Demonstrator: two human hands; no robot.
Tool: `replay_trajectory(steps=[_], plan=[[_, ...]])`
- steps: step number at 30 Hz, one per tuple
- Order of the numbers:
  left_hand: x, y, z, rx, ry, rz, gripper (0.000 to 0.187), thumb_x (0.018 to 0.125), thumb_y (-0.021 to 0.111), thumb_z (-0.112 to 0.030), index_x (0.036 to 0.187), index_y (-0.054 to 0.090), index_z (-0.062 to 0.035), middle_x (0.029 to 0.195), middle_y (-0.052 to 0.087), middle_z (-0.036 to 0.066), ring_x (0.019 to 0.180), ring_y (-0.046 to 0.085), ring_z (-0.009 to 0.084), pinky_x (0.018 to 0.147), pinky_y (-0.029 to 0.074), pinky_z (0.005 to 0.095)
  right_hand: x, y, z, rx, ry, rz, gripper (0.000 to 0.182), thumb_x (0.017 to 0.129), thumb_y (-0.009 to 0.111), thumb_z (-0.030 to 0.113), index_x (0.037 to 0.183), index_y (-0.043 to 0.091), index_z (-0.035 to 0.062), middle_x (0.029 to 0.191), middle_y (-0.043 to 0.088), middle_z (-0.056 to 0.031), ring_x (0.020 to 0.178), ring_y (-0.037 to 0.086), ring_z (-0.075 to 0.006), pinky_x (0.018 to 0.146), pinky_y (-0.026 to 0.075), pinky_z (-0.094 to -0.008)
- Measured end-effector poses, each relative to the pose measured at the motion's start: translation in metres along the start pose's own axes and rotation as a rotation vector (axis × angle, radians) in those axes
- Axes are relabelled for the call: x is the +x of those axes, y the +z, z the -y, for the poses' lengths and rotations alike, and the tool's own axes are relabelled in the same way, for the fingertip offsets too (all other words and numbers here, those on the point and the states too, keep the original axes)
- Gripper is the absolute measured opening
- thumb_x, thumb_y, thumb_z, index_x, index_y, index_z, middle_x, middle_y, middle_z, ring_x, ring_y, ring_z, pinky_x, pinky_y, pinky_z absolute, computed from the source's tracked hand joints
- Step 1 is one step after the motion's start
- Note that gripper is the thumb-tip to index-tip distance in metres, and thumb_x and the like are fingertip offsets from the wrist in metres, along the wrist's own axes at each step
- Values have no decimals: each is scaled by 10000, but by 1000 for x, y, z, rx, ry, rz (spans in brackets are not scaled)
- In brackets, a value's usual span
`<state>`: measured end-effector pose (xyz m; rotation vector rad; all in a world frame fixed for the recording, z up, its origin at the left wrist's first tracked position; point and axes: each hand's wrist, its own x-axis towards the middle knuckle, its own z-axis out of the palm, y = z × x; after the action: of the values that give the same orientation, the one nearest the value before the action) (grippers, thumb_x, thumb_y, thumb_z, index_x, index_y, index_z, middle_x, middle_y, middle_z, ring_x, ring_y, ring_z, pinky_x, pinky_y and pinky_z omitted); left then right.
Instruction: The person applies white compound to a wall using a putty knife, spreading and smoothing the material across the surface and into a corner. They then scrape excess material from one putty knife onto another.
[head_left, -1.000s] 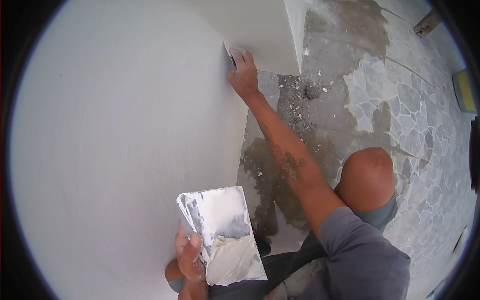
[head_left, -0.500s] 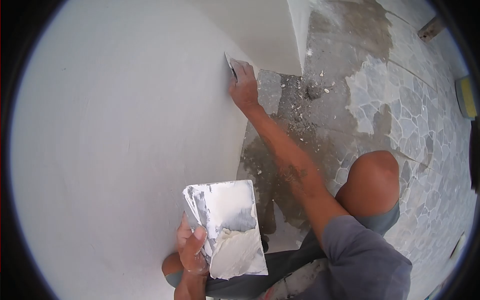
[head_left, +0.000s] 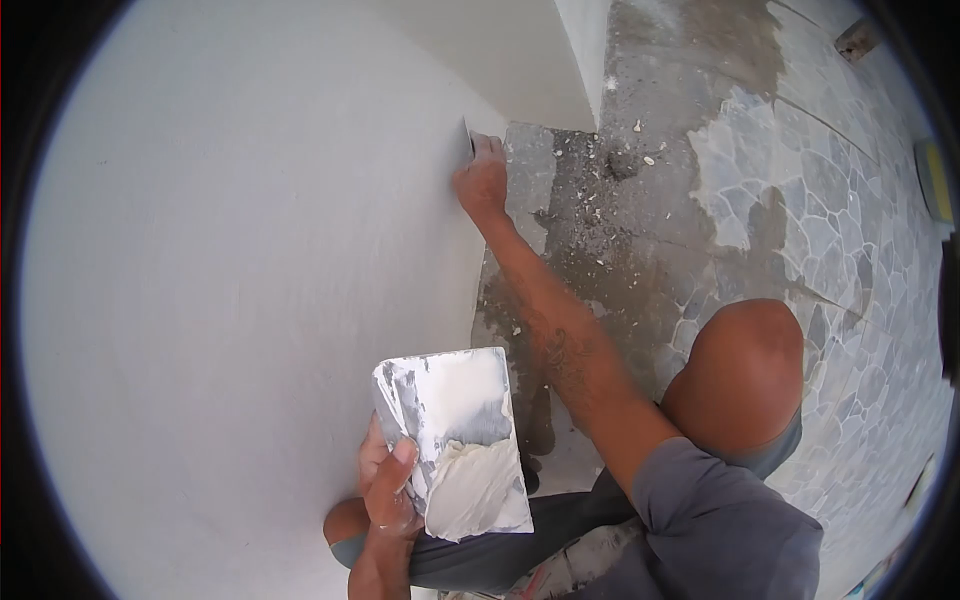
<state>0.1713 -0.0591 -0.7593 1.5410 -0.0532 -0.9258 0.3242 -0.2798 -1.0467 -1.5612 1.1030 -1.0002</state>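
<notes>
- The smooth pale wall [head_left: 220,260] fills the left side of the scene, from near to far.
- The left hand [head_left: 388,488], near and just right of the bare wall, is clenched around the left side of the board [head_left: 465,385], its thumb lying by the board's edge.
- The board is a flat rectangle, its face turned up and smeared with white.
- A thick mound of off-white paste [head_left: 470,490] sits on the near part of the board.
- The scraper [head_left: 468,140] is farther off, against the wall near its lower edge, with its thin blade seen almost edge-on.
- The right hand [head_left: 482,182] grasps the scraper, fingers curled over it; the arm reaches out from the near right.
- The gray floor [head_left: 650,220], right of the wall, has dark damp patches and scattered pale crumbs [head_left: 649,160].
- A bent knee [head_left: 745,370] is near, right of the arm.
- Paving with a stone pattern [head_left: 835,215] spreads across the right.
- A brown block [head_left: 857,40] lies at the far right.
- A green and yellow container [head_left: 933,181] is at the right edge, partly cut off.
</notes>
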Motion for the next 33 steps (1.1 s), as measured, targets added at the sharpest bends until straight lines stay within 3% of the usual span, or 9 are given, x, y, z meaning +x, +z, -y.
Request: replay_trajectory(steps=[5,9,15,18,21,24,27,30,33], plan=[[-5,-2,1,-23,-6,50,585,846,564,-188,1320,365,90,1202,553,188,1052,581,238,915,460,344,8,-23,-31,-114,564,452,367,736,524,35,1089,574,-47,1023,584,-234,927,599,-390,822,493,-441],[-6,5,-3,-10,18,34,581,848,564,-176,1323,363,92,1205,550,186,1056,580,237,919,458,345,-80,-14,-31,-80,202,262,372,763,519,74,1114,529,-48,1071,560,-245,1023,557,-391,857,483,-444],[-6,2,0,57,-7,5,619,828,594,-201,1323,369,94,1210,551,187,1077,571,237,937,443,350,-59,-15,-17,-90,303,322,406,800,518,112,1171,514,-51,1066,580,-280,1003,580,-414,884,474,-448],[-9,-4,5,49,-48,1,626,818,605,-209,1318,379,94,1217,549,189,1089,565,238,945,438,355,-32,4,-39,-187,320,295,381,737,590,137,1070,542,-41,1055,588,-237,1020,586,-377,841,502,-423],[-12,-4,4,41,-62,6,629,816,612,-214,1314,384,95,1218,551,189,1093,564,239,954,434,363,15,4,-65,-240,420,486,338,705,605,144,982,608,-49,970,640,-251,959,629,-362,810,517,-415],[-10,-1,1,42,-71,2,632,819,615,-219,1313,384,100,1219,554,194,1098,565,244,964,429,372,41,-9,-60,-201,338,260,309,714,563,157,876,653,-90,937,645,-302,941,633,-415,829,508,-427],[-14,0,1,42,-79,-3,631,822,614,-218,1309,382,109,1226,552,207,1111,564,257,972,426,381,49,-13,-59,-238,343,364,319,750,566,142,947,630,-100,1002,623,-319,969,618,-422,847,495,-437],[-15,15,-13,60,-173,-85,669,778,628,-237,1293,390,117,1192,560,209,1085,567,259,958,427,369,25,3,-56,-203,-22,21,302,773,581,104,1016,593,-74,988,599,-271,924,609,-375,815,502,-418],[-12,12,-13,47,-183,-101,668,777,627,-234,1290,391,121,1190,561,215,1082,570,265,956,430,375,14,-7,-25,-44,112,-106,310,832,543,76,1111,561,-58,1062,557,-241,937,582,-367,824,487,-422]])
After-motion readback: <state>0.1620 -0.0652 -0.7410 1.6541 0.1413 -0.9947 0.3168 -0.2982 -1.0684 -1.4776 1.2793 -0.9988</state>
